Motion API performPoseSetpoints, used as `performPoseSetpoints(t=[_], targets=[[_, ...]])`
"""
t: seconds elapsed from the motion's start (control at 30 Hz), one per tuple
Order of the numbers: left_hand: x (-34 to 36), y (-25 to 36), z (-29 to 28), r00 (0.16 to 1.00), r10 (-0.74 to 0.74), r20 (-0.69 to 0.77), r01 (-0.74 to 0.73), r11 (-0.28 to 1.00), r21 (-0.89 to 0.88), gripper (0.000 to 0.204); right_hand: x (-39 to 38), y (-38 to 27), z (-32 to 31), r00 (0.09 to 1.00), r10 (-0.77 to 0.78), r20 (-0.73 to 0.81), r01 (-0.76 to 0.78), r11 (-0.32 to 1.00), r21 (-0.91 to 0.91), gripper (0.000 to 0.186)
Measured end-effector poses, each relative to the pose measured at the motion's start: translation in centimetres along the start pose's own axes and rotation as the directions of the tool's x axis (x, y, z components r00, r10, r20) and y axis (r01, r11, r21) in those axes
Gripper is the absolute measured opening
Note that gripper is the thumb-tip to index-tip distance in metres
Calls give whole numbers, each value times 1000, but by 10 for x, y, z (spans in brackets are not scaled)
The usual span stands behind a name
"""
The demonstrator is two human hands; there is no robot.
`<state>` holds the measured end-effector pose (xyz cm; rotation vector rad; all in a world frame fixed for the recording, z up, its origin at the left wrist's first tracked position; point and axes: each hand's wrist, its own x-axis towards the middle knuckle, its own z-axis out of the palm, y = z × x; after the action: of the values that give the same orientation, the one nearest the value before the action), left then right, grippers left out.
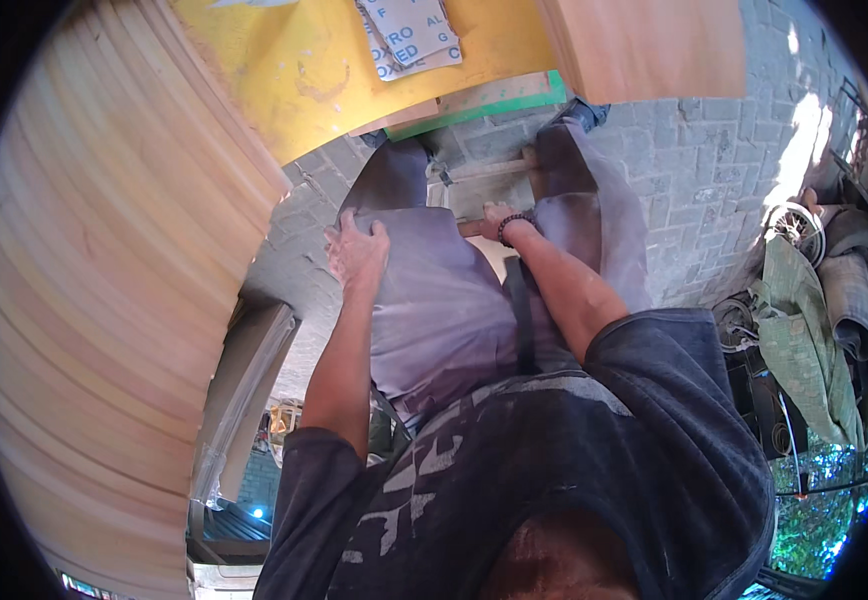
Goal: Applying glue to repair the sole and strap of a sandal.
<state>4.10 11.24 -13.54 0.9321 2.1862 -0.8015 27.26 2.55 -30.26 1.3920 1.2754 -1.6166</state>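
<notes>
My left hand point(357, 252) rests on my left thigh, fingers spread over the grey trousers point(434, 290), holding nothing. Between my knees, my right hand point(500, 220), with a dark beaded bracelet point(511, 229) at its wrist, is closed on the near bar of a low wooden frame point(471, 229). Its fingertips are partly hidden. A pale panel point(494, 190) shows inside that frame. Ahead of my knees, white sandpaper sheets point(414, 50) with blue print lie on a yellow worktop point(314, 75).
Tall stacked light wood boards point(104, 300) rise at my left, and another wood stack point(654, 50) stands ahead right. A green-edged board point(484, 105) is under the worktop. Grey paving point(694, 190) lies below. Cloths point(804, 330) and a spoked wheel point(796, 232) are at far right.
</notes>
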Motion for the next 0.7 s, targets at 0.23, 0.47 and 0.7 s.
performPoseSetpoints(t=[0.23,0.47,0.7], targets=[[31,-4,17,994,73,-87,-68,996,58,54,41,21,101,982,-180,-52,125,835,-537,39],[53,-21,16,945,230,-233,-236,972,4,48,65,40,90,888,-403,219,447,652,-613,33],[70,-32,35,775,382,-503,-453,891,-20,48,80,52,82,851,-474,228,496,581,-645,29]])
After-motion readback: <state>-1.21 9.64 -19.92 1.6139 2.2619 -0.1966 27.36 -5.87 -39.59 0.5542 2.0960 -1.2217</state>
